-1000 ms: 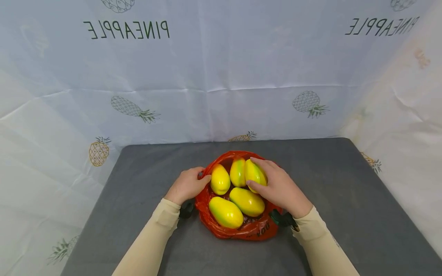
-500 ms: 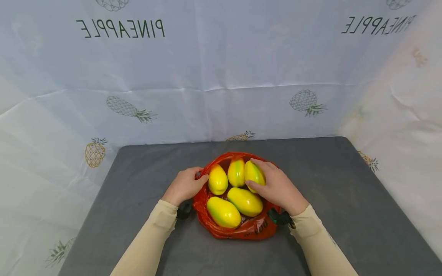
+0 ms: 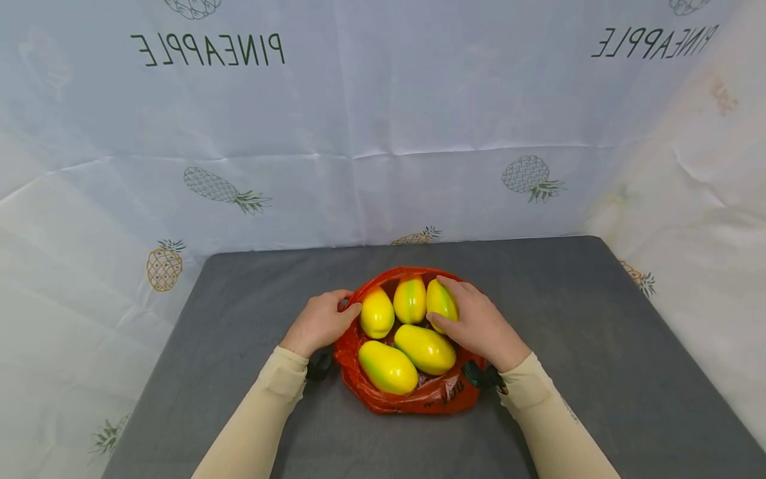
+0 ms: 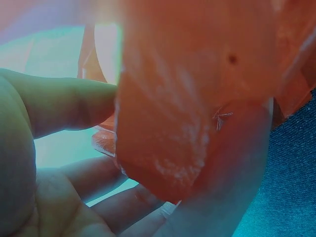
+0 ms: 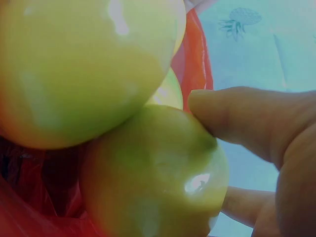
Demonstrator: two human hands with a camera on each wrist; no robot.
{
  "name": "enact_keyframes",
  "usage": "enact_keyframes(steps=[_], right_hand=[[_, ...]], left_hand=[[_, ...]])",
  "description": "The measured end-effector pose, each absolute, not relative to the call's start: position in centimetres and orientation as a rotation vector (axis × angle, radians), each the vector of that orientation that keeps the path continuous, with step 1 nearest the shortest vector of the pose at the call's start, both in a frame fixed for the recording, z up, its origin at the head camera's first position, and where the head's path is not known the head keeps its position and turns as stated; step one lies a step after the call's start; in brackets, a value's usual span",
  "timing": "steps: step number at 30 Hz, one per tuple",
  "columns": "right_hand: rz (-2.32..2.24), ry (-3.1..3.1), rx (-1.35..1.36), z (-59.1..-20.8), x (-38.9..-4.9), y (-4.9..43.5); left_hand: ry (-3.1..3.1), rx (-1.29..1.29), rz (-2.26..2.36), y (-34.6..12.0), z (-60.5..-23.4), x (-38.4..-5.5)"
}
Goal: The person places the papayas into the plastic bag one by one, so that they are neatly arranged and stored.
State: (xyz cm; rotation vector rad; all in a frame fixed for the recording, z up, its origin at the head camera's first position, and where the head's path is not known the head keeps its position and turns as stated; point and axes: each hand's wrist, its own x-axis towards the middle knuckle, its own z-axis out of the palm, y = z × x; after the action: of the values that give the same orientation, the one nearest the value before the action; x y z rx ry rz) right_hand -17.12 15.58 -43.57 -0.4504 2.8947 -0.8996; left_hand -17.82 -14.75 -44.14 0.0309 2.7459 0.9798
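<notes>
A red plastic bag [image 3: 383,403] stands on the table with its mouth spread wide, showing several glossy yellow-green mangoes inside. My left hand [image 3: 320,324] pinches the bag's left rim between thumb and fingers; up close in the left wrist view, the red film [image 4: 163,123] covers part of the fingers. At the bag's right side, my right hand [image 3: 481,326] grips the rightmost mango [image 3: 441,305], thumb and fingers curled over its outer side. In the right wrist view that mango [image 5: 153,168] lies against a larger-looking one [image 5: 79,69]. The other mangoes, such as the front one [image 3: 387,368], lie untouched.
The dark grey table [image 3: 251,286] has its back edge close to a white cloth [image 3: 335,193] printed with pineapples and mirrored lettering. More of this cloth hangs on both sides. Black printing [image 3: 453,391] marks the bag's front right.
The whole view has shifted slightly, moving the scene a little left. Both hands keep their holds, and the gripped mango sits slightly farther from its neighbour.
</notes>
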Motion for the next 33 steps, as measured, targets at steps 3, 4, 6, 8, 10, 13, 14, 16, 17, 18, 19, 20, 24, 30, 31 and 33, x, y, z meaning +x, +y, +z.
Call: enact_keyframes(steps=[3, 4, 6, 8, 10, 13, 14, 16, 17, 18, 19, 20, 24, 30, 31, 33], right_hand=[[-0.896, 2.884, -0.439, -43.73, -17.22, 15.52], [-0.894, 2.881, -0.435, -43.76, -17.23, 15.51], [-0.89, 2.877, -0.431, -43.85, -17.26, 15.5], [-0.889, 2.873, -0.431, -43.96, -17.27, 15.51], [-0.893, 2.869, -0.433, -44.08, -17.28, 15.56], [-0.894, 2.864, -0.432, -44.2, -17.27, 15.65], [-0.894, 2.862, -0.431, -44.23, -17.27, 15.69], [-0.891, 2.856, -0.435, -44.25, -17.3, 15.75], [-0.887, 2.855, -0.437, -44.26, -17.31, 15.77], [-0.885, 2.853, -0.441, -44.25, -17.33, 15.79], [-0.882, 2.853, -0.445, -44.26, -17.37, 15.79], [-0.877, 2.854, -0.449, -44.28, -17.41, 15.79], [-0.86, 2.86, -0.447, -44.27, -17.48, 15.75], [-0.83, 2.858, -0.434, -44.47, -17.49, 15.55], [-0.828, 2.858, -0.427, -44.52, -17.47, 15.5], [-0.823, 2.861, -0.424, -44.62, -17.45, 15.39]], left_hand=[[2.751, 0.036, 0.97, -14.72, -44.13, -17.84], [2.755, 0.04, 0.965, -14.69, -44.1, -17.83], [2.759, 0.045, 0.961, -14.67, -44.07, -17.82], [2.762, 0.052, 0.962, -14.66, -44.05, -17.79], [2.765, 0.06, 0.962, -14.66, -44.09, -17.81], [2.767, 0.07, 0.967, -14.66, -44.11, -17.82], [2.767, 0.071, 0.969, -14.66, -44.12, -17.82], [2.767, 0.067, 0.971, -14.65, -44.16, -17.82], [2.766, 0.064, 0.973, -14.65, -44.18, -17.82], [2.766, 0.061, 0.973, -14.65, -44.19, -17.82], [2.766, 0.057, 0.972, -14.66, -44.22, -17.82], [2.766, 0.054, 0.973, -14.67, -44.24, -17.82], [2.767, 0.047, 0.972, -14.61, -44.23, -17.8], [2.762, 0.038, 0.976, -14.5, -44.16, -17.76], [2.76, 0.036, 0.978, -14.49, -44.15, -17.76], [2.755, 0.036, 0.982, -14.49, -44.15, -17.77]])
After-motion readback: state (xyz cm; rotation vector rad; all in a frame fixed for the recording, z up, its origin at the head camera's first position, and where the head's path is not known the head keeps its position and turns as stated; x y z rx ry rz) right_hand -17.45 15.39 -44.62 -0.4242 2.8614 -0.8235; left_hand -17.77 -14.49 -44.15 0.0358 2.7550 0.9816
